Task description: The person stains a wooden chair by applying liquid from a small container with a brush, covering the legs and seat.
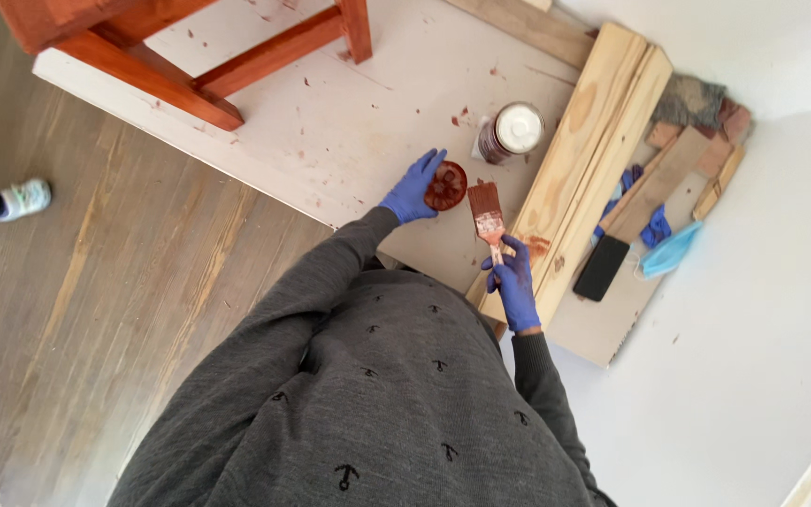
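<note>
My left hand (414, 188), in a blue glove, holds a small round lid or dish (447, 185) stained red-brown, just above the pale board (330, 131) on the floor. In my right hand (514, 280), also gloved in blue, I grip the handle of a flat paintbrush (486, 212) whose bristles are wet with red-brown stain; the brush head is right beside the round lid. An upright can of stain (511, 132) with a white top stands a little beyond the brush.
Reddish stained legs of a wooden stool or chair (171, 56) stand on the board at the top left. Pale planks (593, 150) lie to the right, with wood offcuts (696, 160), blue gloves (654, 227), a face mask (670, 253) and a black phone (601, 268). Another person's shoe (22, 199) is at the left.
</note>
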